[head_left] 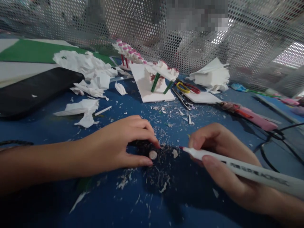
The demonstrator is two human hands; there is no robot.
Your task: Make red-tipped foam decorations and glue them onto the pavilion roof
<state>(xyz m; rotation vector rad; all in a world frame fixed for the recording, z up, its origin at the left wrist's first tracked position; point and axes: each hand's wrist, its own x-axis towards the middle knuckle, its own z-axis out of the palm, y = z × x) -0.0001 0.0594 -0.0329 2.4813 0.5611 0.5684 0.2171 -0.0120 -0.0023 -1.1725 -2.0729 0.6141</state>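
My right hand [223, 158] grips a white acrylic marker [239, 164], with lettering along its barrel. Its dark red tip points left, just above the blue table. Opposite it, my left hand [133, 142] rests on the table with thumb and index finger apart and curved. A small, roundish white piece [153, 154] lies between those fingertips; neither seems pressed on it. Between the two hands is a small pale scrap [175, 153] among fine white shavings. Shadow hides the space under my left palm.
Behind stand a white model with green posts [166, 74] and a pink-topped one [129, 52]. Around them are scissors [187, 87], crumpled tissue [83, 66], stacked white sheets [211, 76], a black phone-like slab [35, 91] and a pink tool [251, 117] near a black cable [268, 148]. Perforated metal mesh [142, 25] rises behind.
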